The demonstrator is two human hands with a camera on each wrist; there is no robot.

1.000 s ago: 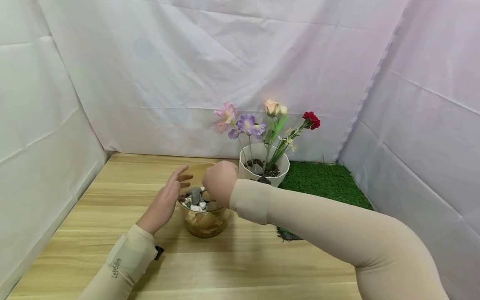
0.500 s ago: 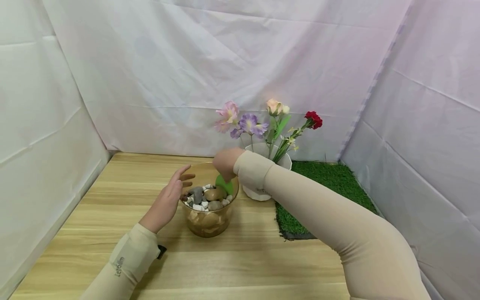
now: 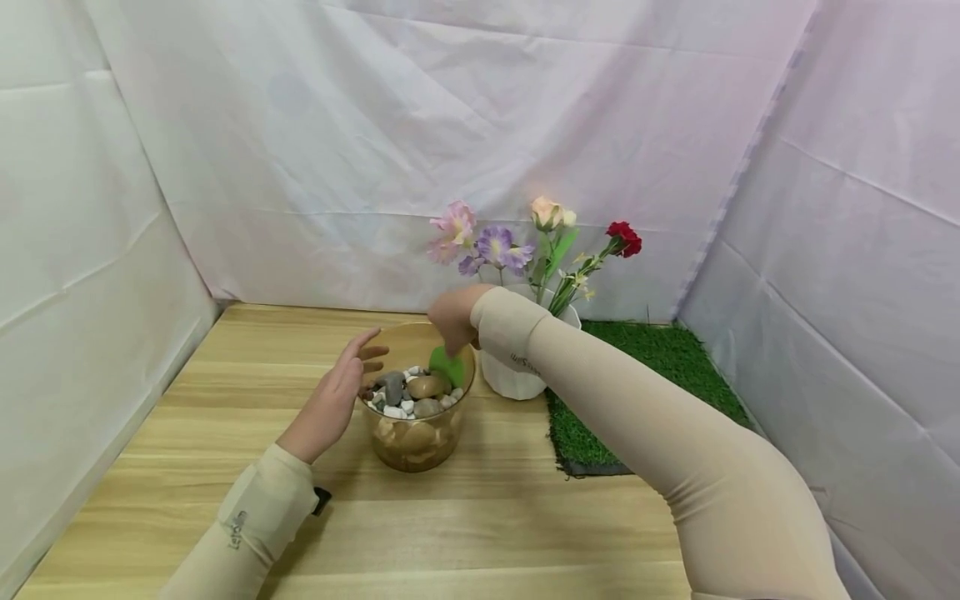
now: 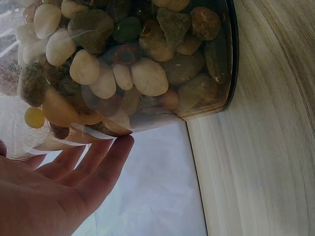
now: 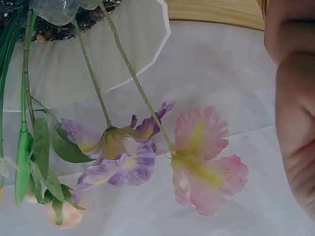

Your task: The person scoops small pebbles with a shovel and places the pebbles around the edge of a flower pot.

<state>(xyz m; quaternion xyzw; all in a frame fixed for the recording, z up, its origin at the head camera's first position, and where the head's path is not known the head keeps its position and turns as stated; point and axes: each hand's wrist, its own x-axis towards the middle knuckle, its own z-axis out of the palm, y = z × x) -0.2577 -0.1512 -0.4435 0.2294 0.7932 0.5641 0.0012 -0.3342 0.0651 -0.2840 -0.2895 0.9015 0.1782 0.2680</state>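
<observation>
A clear amber-tinted bowl point(image 3: 415, 450) stands on the wooden table, filled with pebbles point(image 3: 429, 386) in grey, white and brown. My left hand point(image 3: 333, 400) steadies its left side with fingers spread and fairly straight; in the left wrist view the fingertips meet the bowl's wall. Bent down over the bowl's far right rim, my right hand point(image 3: 456, 317) grips a flat, rounded green piece point(image 3: 447, 365) whose lower end is among the pebbles. The right hand's fingers are mostly hidden behind its own back and wrist. Curled fingers show at the edge of the right wrist view.
Behind the right wrist stands a white faceted pot point(image 3: 513, 379) with pink, purple, peach and red artificial flowers point(image 3: 498, 248). A mat of artificial grass point(image 3: 652, 358) lies right of it. White cloth point(image 3: 337, 150) walls the table on three sides.
My right hand has lifted and shifted right and back from over the pebbles to the bowl's far right rim, bringing the green piece into sight. The left hand keeps its place.
</observation>
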